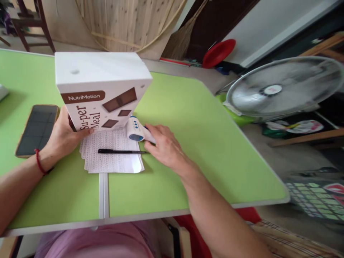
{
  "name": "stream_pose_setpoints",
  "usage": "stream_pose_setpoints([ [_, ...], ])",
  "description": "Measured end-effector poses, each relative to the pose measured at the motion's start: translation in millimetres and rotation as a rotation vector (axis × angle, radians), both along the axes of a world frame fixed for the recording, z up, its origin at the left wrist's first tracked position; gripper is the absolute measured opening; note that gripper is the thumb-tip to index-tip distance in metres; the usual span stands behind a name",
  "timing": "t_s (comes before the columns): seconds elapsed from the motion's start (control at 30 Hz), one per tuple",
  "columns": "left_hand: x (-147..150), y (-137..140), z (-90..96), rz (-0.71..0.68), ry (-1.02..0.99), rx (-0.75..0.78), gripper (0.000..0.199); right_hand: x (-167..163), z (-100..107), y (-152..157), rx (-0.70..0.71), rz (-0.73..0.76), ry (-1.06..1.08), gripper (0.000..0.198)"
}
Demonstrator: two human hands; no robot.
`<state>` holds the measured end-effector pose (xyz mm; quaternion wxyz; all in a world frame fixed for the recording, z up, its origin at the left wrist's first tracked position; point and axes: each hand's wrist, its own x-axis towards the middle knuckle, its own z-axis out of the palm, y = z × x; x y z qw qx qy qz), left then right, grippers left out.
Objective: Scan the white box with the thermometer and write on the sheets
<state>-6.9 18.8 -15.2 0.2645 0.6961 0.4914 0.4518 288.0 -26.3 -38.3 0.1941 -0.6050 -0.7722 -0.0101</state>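
My left hand (64, 132) grips the lower left of a white NutriMotion Super Meal box (107, 98), with the thumb across its printed front. The box stands tilted over some handwritten sheets of paper (113, 165). My right hand (165, 145) is closed around the handle of a white and blue handheld infrared thermometer (136, 129). Its head, with blue buttons and a small display, is beside the box's lower right edge. A black pen (118, 151) lies across the sheets, close to my right fingers. Left of the box rests a dark-screened phone (37, 129).
The green folding table (220, 161) has a metal seam (103, 197) in front of me. Past its right edge stands a large fan (271, 89). A red basin (219, 53) and a wooden chair (30, 25) are farther back. Part of a white object (2, 92) shows at far left.
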Motion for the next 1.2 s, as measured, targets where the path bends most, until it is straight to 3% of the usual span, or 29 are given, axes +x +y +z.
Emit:
stream_pose_setpoints([
  [0.1,3.5,-6.0,0.4,0.024,-0.018,-0.041,0.061,-3.5,4.0,-9.1,0.100,-0.036,0.259,0.041],
  [0.2,10.1,-15.6,-2.4,-0.005,-0.071,-0.012,0.060,-18.4,13.2,-29.1,0.192,-0.011,0.693,0.048],
  [0.3,15.5,-23.9,-5.9,-0.079,-0.097,-0.020,0.048,-39.7,19.4,-49.2,-0.194,0.328,1.096,0.036],
  [0.4,17.7,-27.2,-5.2,-0.149,-0.104,-0.055,0.041,-56.4,18.4,-58.6,-0.489,0.346,1.281,0.024],
  [0.57,17.0,-24.5,-0.3,-0.161,-0.053,-0.074,0.039,-65.1,9.6,-53.0,-0.642,0.240,1.312,0.015],
  [1.2,10.8,-20.9,-4.7,-0.174,0.079,-0.046,0.044,-64.4,1.7,-44.6,-0.647,0.263,1.264,0.021],
])
